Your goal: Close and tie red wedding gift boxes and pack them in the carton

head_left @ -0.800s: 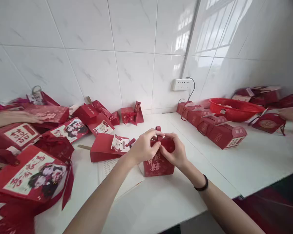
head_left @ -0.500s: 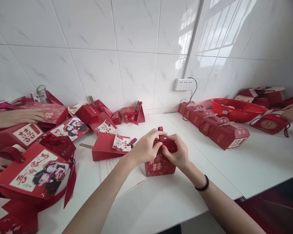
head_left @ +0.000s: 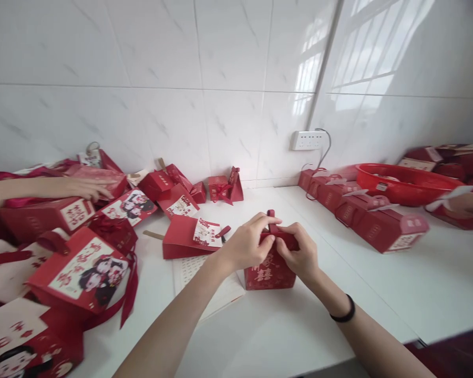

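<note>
A small red gift box with gold characters stands upright on the white counter, in the middle of the head view. My left hand pinches the top flaps from the left. My right hand, with a black band on its wrist, pinches the same top from the right. The fingers of both hands are closed on the box's red top tab. A sheet of printed paper lies under and to the left of the box.
Many red gift boxes and bags are piled at the left, where another person's hand rests on one. A row of red boxes and a red basin are at the right, with another hand. A power strip hangs on the tiled wall.
The view has shifted, so everything sits further right and lower. My fingers have closed tighter over the box top. The hand at the left has reached further across the pile.
</note>
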Demonstrator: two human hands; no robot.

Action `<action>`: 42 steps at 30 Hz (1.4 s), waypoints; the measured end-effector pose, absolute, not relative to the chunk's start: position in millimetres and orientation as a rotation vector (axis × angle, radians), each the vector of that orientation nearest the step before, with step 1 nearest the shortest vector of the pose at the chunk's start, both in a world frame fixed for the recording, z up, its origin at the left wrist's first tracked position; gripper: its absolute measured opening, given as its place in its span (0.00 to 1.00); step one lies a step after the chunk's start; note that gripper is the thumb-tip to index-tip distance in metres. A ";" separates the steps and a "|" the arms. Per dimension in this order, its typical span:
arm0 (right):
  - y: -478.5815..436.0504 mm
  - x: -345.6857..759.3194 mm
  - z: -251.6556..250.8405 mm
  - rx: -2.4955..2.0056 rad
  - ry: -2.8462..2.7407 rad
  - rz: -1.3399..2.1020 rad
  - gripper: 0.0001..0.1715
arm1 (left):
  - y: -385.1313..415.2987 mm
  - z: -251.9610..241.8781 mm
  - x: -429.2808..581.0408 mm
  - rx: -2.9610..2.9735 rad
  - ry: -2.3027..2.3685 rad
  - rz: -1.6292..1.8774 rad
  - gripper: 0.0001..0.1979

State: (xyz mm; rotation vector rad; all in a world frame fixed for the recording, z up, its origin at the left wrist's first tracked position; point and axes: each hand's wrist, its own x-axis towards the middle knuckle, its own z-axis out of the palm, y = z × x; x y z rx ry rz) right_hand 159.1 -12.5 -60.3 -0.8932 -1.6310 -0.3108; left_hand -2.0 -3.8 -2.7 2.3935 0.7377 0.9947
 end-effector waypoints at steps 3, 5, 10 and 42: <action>-13.9 160.6 -59.9 -0.923 -1.640 -0.286 0.04 | -5.8 -2.9 -0.9 2.400 0.733 0.989 0.20; -14.6 162.1 -60.0 -0.934 -1.652 -0.264 0.02 | -6.7 -3.5 -0.7 2.417 0.735 0.982 0.21; -15.4 169.6 -62.5 -0.958 -1.710 -0.152 0.02 | -9.6 -3.9 -1.0 2.417 0.758 0.944 0.24; -17.8 161.9 -58.8 -0.851 -1.757 0.052 0.08 | 136.2 5.9 -164.7 1.791 2.224 1.069 0.34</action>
